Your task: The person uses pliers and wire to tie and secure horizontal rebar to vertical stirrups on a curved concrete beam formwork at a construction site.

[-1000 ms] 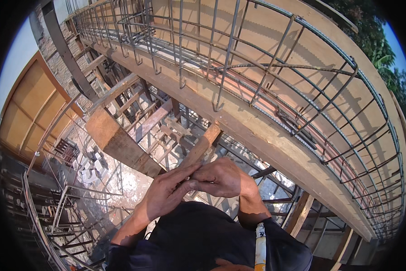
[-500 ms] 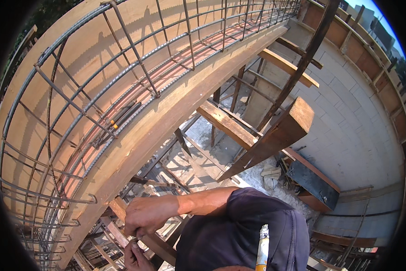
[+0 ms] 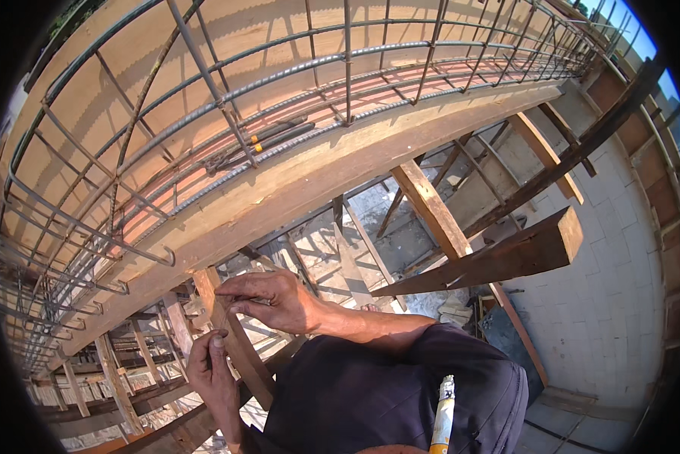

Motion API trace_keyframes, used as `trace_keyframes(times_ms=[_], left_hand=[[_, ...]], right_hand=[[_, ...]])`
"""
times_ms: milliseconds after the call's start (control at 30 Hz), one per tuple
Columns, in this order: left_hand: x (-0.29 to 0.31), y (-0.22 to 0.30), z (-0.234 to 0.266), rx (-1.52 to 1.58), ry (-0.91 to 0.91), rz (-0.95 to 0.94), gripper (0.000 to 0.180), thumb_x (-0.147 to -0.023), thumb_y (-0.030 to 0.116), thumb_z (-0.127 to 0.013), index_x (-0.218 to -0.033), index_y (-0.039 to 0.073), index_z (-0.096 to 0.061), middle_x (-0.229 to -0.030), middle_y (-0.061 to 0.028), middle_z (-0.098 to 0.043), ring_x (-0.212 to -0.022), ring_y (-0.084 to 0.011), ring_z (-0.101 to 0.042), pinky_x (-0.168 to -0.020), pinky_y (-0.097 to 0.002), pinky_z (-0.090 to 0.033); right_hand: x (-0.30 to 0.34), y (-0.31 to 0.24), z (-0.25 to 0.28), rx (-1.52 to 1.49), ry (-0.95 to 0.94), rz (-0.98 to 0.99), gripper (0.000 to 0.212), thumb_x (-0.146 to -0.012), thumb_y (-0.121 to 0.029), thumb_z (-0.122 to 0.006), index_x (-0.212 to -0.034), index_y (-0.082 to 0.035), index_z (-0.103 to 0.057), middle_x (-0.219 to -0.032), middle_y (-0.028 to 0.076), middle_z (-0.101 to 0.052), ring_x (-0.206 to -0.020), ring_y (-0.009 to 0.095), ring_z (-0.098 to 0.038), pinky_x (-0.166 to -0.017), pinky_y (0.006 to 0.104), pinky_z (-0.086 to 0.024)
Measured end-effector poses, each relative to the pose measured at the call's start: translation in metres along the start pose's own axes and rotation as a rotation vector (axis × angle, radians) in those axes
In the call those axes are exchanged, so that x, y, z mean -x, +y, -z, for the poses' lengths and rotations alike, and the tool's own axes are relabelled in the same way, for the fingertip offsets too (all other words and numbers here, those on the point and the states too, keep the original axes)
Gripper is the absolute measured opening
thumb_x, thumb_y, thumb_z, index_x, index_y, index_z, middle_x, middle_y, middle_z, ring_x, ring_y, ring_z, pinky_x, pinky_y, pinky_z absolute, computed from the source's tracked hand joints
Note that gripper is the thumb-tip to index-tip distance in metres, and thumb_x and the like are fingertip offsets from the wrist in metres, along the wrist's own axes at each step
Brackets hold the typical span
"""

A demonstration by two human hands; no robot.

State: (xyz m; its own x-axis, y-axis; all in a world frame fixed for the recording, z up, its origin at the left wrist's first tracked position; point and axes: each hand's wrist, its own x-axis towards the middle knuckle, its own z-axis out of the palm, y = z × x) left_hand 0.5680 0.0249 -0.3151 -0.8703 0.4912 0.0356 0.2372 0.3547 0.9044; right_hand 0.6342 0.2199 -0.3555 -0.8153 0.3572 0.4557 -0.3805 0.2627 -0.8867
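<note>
**Thin wire pinched between two hands beside the rebar cage**

The left hand [image 3: 213,371] is pinching the lower end of a thin tie wire [image 3: 220,327] between thumb and forefinger; the right hand [image 3: 268,299] is nipping its upper end with fingertips closed. The wire is running between both grips, hardly visible. It is looking light and bendable, best held near the ends. The rebar cage [image 3: 226,144] is lying above in wooden formwork [image 3: 309,178].

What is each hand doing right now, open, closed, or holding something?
Left hand: fingers pinched closed, seemingly on something thin; what it is cannot be told.
Right hand: fingers curled and pinched shut; any held item cannot be told.
</note>
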Motion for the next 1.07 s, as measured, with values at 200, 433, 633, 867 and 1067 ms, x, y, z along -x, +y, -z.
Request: trace_keyframes(times_ms=[200, 433, 633, 867, 1067], left_hand=[[-0.008, 0.019, -0.002, -0.456, 0.021, -0.291, 0.019, -0.097, 0.019, -0.064, -0.103, 0.003, -0.074, -0.086, -0.0101, -0.070, -0.078, -0.0240, -0.066, -0.069, -0.0329, -0.050], [0.001, 0.019, -0.004, -0.241, 0.048, -0.046, 0.022, -0.097, 0.020, -0.065, -0.108, 0.003, -0.073, -0.095, -0.0114, -0.072, -0.081, -0.0226, -0.068, -0.071, -0.0327, -0.051], [0.000, 0.008, -0.007, -0.104, 0.089, -0.016, 0.023, -0.097, 0.024, -0.066, -0.109, 0.006, -0.074, -0.099, -0.0120, -0.073, -0.080, -0.0248, -0.071, -0.068, -0.0347, -0.053], [0.002, -0.005, -0.009, 0.006, 0.060, -0.003, 0.026, -0.096, 0.027, -0.069, -0.109, 0.006, -0.075, -0.099, -0.0117, -0.075, -0.080, -0.0207, -0.072, -0.070, -0.0320, -0.053], [-0.012, 0.001, -0.007, 0.272, 0.063, 0.006, 0.021, -0.093, 0.016, -0.074, -0.108, 0.001, -0.075, -0.098, -0.0061, -0.075, -0.086, -0.0075, -0.065, -0.074, -0.0229, -0.052]], right_hand=[[0.001, -0.003, -0.017, -0.234, 0.038, -0.150, 0.050, -0.094, 0.007, -0.059, -0.143, -0.002, -0.051, -0.123, 0.017, -0.069, -0.115, 0.022, -0.067, -0.093, 0.0320, -0.056], [-0.003, -0.005, -0.027, -0.179, -0.138, -0.157, 0.046, -0.100, 0.002, -0.052, -0.146, -0.003, -0.049, -0.130, 0.016, -0.066, -0.118, 0.023, -0.065, -0.097, 0.0325, -0.053], [-0.004, -0.001, -0.036, -0.427, -0.148, -0.297, 0.045, -0.102, -0.001, -0.051, -0.147, 0.003, -0.044, -0.143, 0.019, -0.056, -0.130, 0.023, -0.056, -0.105, 0.0330, -0.047], [-0.008, 0.005, -0.029, -0.527, -0.206, -0.370, 0.032, -0.100, 0.000, -0.056, -0.131, 0.003, -0.062, -0.122, 0.016, -0.070, -0.114, 0.019, -0.064, -0.102, 0.0326, -0.050], [-0.034, 0.007, -0.017, -0.543, -0.179, -0.144, 0.014, -0.098, -0.003, -0.062, -0.109, 0.000, -0.071, -0.101, 0.008, -0.072, -0.098, 0.015, -0.065, -0.093, 0.0309, -0.050]])
